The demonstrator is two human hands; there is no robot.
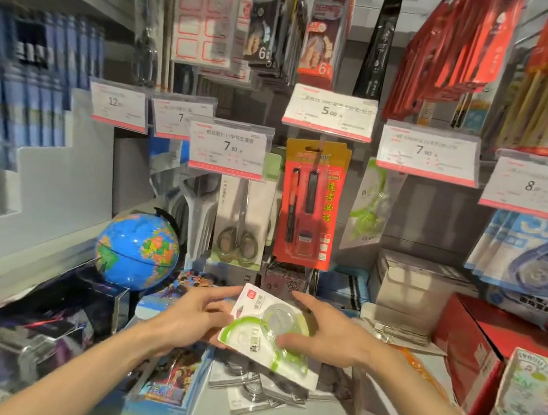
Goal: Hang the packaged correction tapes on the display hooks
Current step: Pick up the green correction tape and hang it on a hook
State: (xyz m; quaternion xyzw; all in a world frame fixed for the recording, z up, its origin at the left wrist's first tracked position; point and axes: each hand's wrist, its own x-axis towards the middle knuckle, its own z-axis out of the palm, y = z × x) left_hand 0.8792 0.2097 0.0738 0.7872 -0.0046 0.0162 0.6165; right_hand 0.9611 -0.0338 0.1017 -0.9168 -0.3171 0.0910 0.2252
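Note:
A green and white packaged correction tape (259, 326) is held flat between both hands above the shelf, low in the middle of the head view. My left hand (197, 315) grips its left edge. My right hand (322, 334) grips its right side, thumb on the blister. More packaged correction tapes (253, 391) lie in a loose pile just below it. A matching green pack (369, 208) hangs from a hook under the 7.90 price tag (427, 153), up and to the right.
A blue globe (138, 249) stands left of my hands. Packaged scissors (239, 223) and an orange pen pack (311, 205) hang straight ahead. Blue correction tape packs (532, 259) hang at the right, red boxes (476, 349) below them. Price tags jut forward from the hooks.

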